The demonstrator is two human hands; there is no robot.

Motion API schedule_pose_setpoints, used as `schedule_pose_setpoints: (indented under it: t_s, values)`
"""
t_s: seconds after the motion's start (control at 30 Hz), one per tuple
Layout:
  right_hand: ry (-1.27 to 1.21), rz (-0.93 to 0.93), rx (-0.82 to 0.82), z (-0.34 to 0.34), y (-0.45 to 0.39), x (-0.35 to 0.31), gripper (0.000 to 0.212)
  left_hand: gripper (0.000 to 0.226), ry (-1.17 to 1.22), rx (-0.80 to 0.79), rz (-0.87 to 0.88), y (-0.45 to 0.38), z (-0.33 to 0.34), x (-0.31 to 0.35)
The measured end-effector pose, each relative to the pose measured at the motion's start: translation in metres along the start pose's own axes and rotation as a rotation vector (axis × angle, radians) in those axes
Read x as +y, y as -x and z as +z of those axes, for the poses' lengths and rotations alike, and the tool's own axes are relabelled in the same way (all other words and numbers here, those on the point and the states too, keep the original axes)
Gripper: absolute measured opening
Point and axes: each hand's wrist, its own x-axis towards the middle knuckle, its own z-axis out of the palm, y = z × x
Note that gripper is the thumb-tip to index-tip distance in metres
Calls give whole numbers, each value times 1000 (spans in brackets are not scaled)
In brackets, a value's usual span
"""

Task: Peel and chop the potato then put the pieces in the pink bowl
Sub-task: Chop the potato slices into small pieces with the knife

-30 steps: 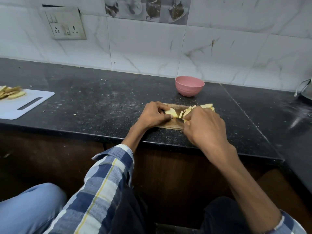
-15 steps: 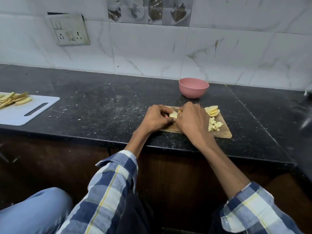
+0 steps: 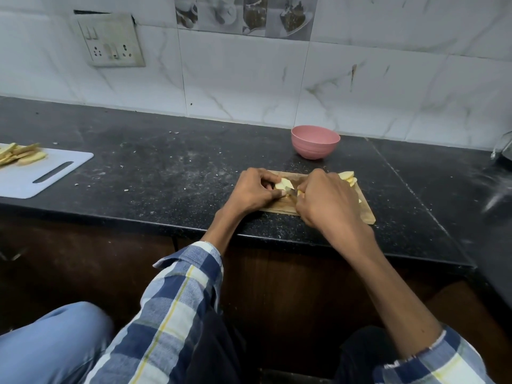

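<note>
A small wooden cutting board [image 3: 365,212] lies near the counter's front edge. My left hand [image 3: 256,191] pinches a pale peeled potato piece [image 3: 284,184] on the board's left part. My right hand [image 3: 328,202] grips a knife [image 3: 291,192]; only a short bit of blade shows between the hands, against the potato piece. Cut potato slices [image 3: 349,177] lie at the board's far right, partly hidden by my right hand. The pink bowl [image 3: 315,141] stands behind the board, near the wall, its inside hidden from here.
A white plastic cutting board [image 3: 50,173] with a pile of yellowish strips [image 3: 20,156] lies at the far left on the black counter [image 3: 166,173]. Scraps dot the counter. A dark object [image 3: 502,153] sits at the right edge. A switch plate [image 3: 110,41] is on the tiled wall.
My right hand has shifted slightly right and back, exposing a bit of knife blade between the hands. My left hand still holds the potato piece. The camera has tilted a little.
</note>
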Motion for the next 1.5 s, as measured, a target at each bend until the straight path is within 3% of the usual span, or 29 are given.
schedule_pose_setpoints:
  t_s: [0.23,0.47,0.6,0.9,1.27,1.5]
  values:
    - [33,-13,40,-10,26,8,26,30,-3,5,3,4,0,4]
    - [-59,-6,187,5,18,7,22,26,44,46,-5,6,-2,2]
    - [-70,-20,155,19,-2,-3,18,23,32,62,30,8,-1,2]
    - [-52,-7,51,20,-24,-11,33,15,-22,48,75,9,-1,3]
    - [34,-23,-5,-3,10,-4,32,19,-74,55,70,5,1,-2]
    - [-15,-3,94,-10,31,3,22,20,-53,66,77,8,-3,1]
